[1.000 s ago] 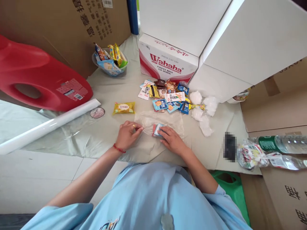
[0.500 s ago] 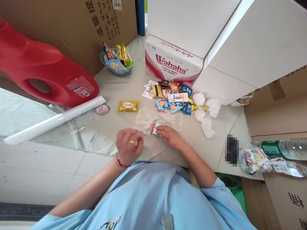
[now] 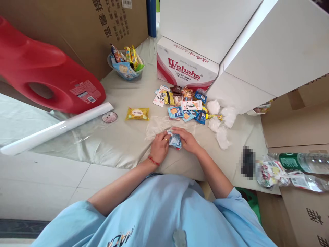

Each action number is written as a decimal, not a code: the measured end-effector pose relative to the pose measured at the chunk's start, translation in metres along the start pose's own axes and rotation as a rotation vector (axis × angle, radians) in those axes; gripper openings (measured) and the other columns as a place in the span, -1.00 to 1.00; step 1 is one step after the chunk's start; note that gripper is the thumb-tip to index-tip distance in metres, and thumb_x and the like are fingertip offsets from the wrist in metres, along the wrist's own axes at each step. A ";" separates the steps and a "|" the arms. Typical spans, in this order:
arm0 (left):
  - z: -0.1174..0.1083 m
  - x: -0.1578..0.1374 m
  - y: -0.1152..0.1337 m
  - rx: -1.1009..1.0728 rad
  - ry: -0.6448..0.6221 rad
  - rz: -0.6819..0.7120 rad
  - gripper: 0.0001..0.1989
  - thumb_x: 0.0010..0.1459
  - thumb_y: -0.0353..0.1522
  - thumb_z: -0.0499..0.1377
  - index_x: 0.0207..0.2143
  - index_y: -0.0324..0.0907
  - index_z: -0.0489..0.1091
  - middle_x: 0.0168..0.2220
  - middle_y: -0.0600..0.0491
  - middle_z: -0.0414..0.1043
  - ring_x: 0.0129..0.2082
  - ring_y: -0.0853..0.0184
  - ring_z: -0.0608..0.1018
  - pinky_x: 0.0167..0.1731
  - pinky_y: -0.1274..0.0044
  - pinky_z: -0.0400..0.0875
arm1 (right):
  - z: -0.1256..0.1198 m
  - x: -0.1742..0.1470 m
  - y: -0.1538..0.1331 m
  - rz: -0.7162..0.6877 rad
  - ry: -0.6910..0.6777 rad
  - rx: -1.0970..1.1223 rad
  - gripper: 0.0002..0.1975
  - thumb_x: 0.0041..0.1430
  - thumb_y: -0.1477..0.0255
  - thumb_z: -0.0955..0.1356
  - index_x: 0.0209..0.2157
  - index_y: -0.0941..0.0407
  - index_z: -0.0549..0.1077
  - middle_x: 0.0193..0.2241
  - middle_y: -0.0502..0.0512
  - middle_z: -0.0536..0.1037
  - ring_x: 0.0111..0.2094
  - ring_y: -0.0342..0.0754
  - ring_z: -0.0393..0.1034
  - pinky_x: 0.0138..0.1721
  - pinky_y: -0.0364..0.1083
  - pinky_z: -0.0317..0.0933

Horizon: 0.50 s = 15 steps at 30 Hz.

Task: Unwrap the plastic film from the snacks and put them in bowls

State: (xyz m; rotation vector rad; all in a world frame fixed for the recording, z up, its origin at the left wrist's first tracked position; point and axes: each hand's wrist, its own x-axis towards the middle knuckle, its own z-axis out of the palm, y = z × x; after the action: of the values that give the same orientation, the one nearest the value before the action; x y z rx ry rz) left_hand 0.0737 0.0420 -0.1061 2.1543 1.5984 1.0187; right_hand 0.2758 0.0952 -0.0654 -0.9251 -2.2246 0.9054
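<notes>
Between my two hands is a small blue snack packet [image 3: 175, 140], with a bit of red at its lower edge. My left hand [image 3: 159, 148], with a ring and a red bracelet, grips its left side with bent fingers. My right hand [image 3: 188, 140] closes on its top right side. A sheet of thin clear plastic [image 3: 153, 126] lies flat just beyond the hands. Farther left is a yellow snack packet [image 3: 137, 114]. Beyond the plastic sits a pile of mixed snack packets [image 3: 191, 105], with white crumpled bundles [image 3: 223, 135] to its right.
A Wahaba-printed carton [image 3: 186, 65] stands behind the pile, and a plastic bowl of snacks [image 3: 125, 70] at the back left. On the left are a large red jug [image 3: 59, 75] and a white roll [image 3: 58, 128]. Plastic bottles [image 3: 308, 161] lie at the right.
My left hand has come right and forward from the near side onto the packet. The packet has turned to show its blue face, and my right hand has shifted slightly right.
</notes>
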 end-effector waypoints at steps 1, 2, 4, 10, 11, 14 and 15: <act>0.000 -0.001 0.000 0.030 -0.014 0.005 -0.65 0.39 -0.43 -0.03 0.02 -0.16 0.52 0.02 -0.14 0.52 0.01 0.15 0.49 0.05 0.28 0.43 | -0.005 0.004 0.006 0.049 0.050 -0.009 -0.51 0.24 0.63 0.21 0.13 0.06 0.47 0.26 0.20 0.45 0.30 -0.01 0.31 0.32 0.10 0.20; 0.000 -0.002 0.002 0.061 -0.032 0.001 -0.63 0.40 -0.42 -0.04 0.04 -0.13 0.53 0.05 -0.13 0.51 0.00 0.15 0.48 0.03 0.29 0.42 | -0.011 0.009 0.011 0.113 0.100 -0.034 -0.54 0.24 0.62 0.22 0.10 0.06 0.48 0.25 0.20 0.46 0.29 0.00 0.32 0.32 0.11 0.19; -0.002 -0.003 0.006 0.117 -0.076 -0.016 -0.56 0.41 -0.44 -0.07 0.13 -0.04 0.52 0.17 -0.11 0.46 0.00 0.16 0.47 0.00 0.30 0.39 | -0.022 0.021 0.021 0.243 0.166 -0.118 -0.61 0.23 0.57 0.25 0.05 0.08 0.50 0.20 0.21 0.49 0.25 0.05 0.35 0.32 0.14 0.18; -0.018 0.002 0.026 0.278 -0.213 -0.071 -0.53 0.39 -0.43 0.02 0.18 0.20 0.48 0.23 -0.06 0.43 0.12 0.05 0.39 -0.04 0.23 0.25 | -0.028 0.060 0.017 0.447 -0.007 -0.456 -0.47 0.27 0.36 0.39 0.24 0.22 0.39 0.15 0.36 0.50 0.18 0.19 0.32 0.26 0.13 0.16; -0.021 0.004 0.029 0.300 -0.234 -0.078 -0.55 0.39 -0.42 0.03 0.17 0.19 0.49 0.17 -0.08 0.46 0.08 0.05 0.40 -0.06 0.24 0.24 | -0.026 0.066 0.012 0.483 -0.041 -0.513 -0.40 0.25 0.33 0.42 0.27 0.24 0.35 0.12 0.38 0.51 0.16 0.22 0.32 0.22 0.13 0.17; -0.026 0.009 0.034 0.336 -0.300 -0.059 -0.58 0.40 -0.38 0.03 0.18 0.13 0.48 0.02 -0.12 0.51 -0.02 0.07 0.42 -0.09 0.25 0.22 | -0.025 0.079 0.001 0.576 -0.152 -0.590 -0.42 0.22 0.36 0.45 0.23 0.22 0.40 -0.06 0.31 0.59 0.04 0.23 0.37 0.07 0.09 0.24; -0.028 0.010 0.034 0.340 -0.316 -0.043 -0.58 0.41 -0.38 0.02 0.20 0.11 0.47 0.01 -0.13 0.50 -0.02 0.06 0.41 -0.09 0.25 0.22 | -0.027 0.083 -0.002 0.590 -0.190 -0.586 -0.52 0.22 0.39 0.44 0.16 0.21 0.46 -0.13 0.28 0.61 -0.01 0.20 0.39 0.01 0.06 0.25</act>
State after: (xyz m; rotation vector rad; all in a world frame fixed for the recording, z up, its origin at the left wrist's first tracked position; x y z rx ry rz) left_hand 0.0813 0.0344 -0.0625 2.3338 1.7461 0.3841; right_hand 0.2439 0.1673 -0.0279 -1.9046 -2.4711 0.5818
